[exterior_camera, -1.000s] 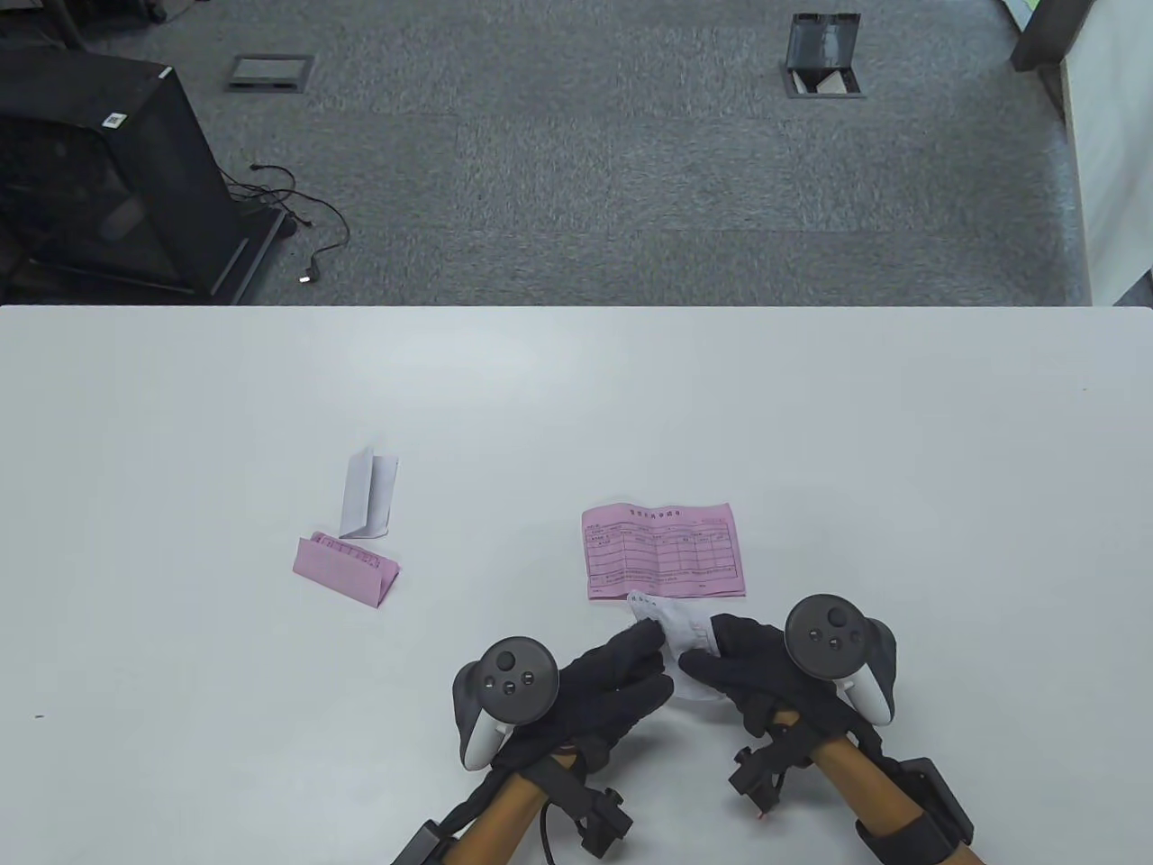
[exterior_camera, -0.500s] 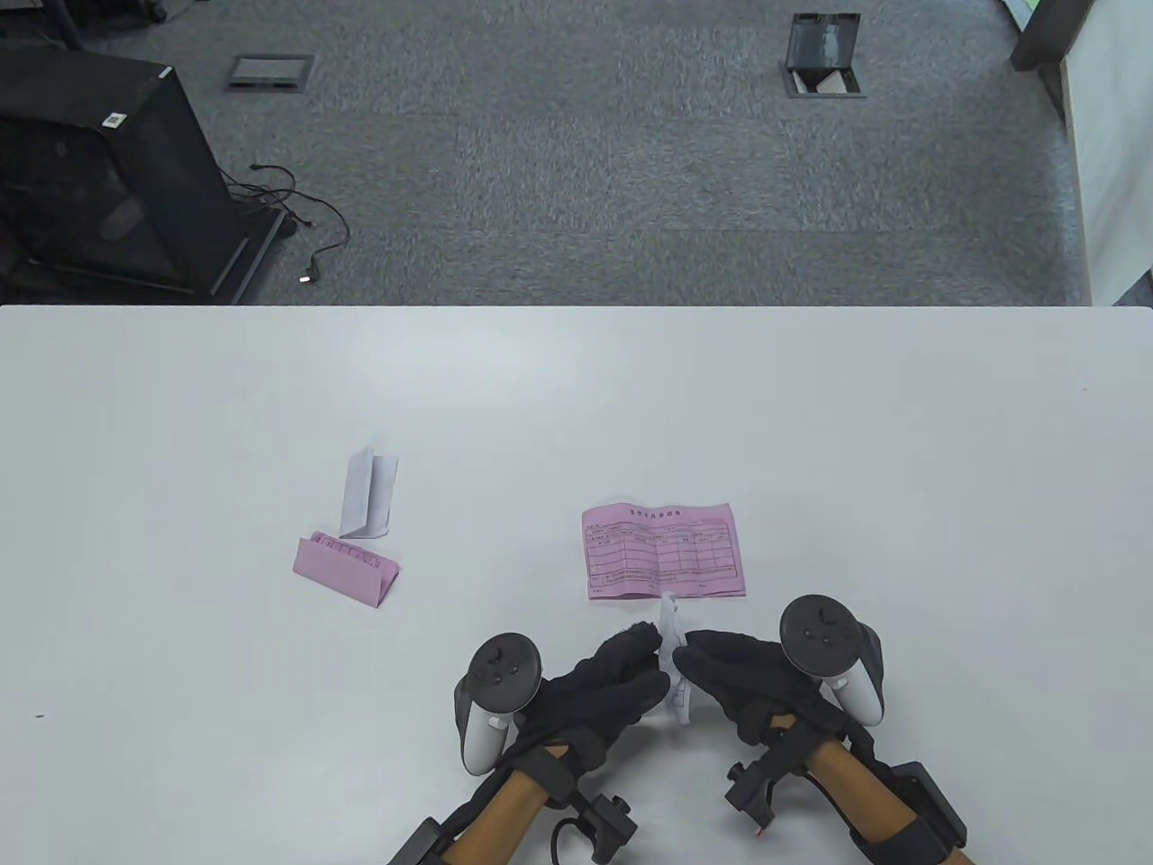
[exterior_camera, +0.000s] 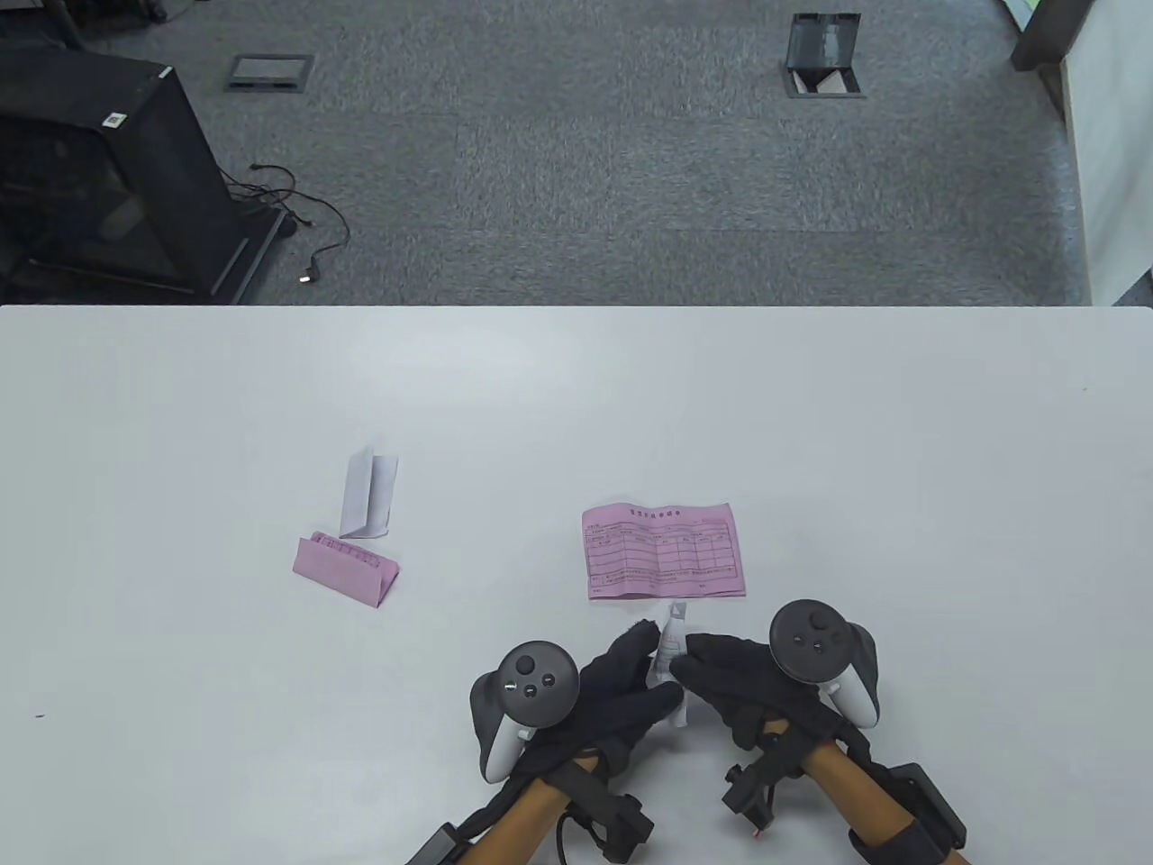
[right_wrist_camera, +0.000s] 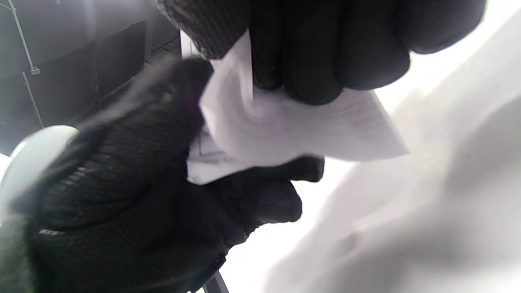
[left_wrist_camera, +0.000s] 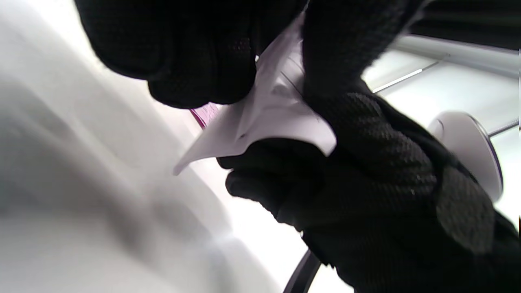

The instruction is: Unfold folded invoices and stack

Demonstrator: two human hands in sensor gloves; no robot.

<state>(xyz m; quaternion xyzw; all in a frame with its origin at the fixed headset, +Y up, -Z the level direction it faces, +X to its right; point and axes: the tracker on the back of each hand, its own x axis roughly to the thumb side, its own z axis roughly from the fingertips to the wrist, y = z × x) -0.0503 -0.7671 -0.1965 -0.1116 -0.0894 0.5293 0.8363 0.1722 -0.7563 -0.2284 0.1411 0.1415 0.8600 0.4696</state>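
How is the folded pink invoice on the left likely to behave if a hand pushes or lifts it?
The folded pink invoice is thin paper, so it is probably very light and would likely slide across the smooth table rather than resist. Its raised flap suggests the fold springs open. Once lifted it would likely flop, as the white invoice bends between both hands.

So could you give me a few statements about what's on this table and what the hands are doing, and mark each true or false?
1. Both the left hand and the right hand hold the white invoice. True.
2. The flat pink invoice lies unfolded beyond the hands. True.
3. The folded pink invoice sits on the table's right side. False: it is on the left.
4. The folded white invoice lies on top of the flat pink invoice. False: it stands apart, just behind the folded pink invoice.
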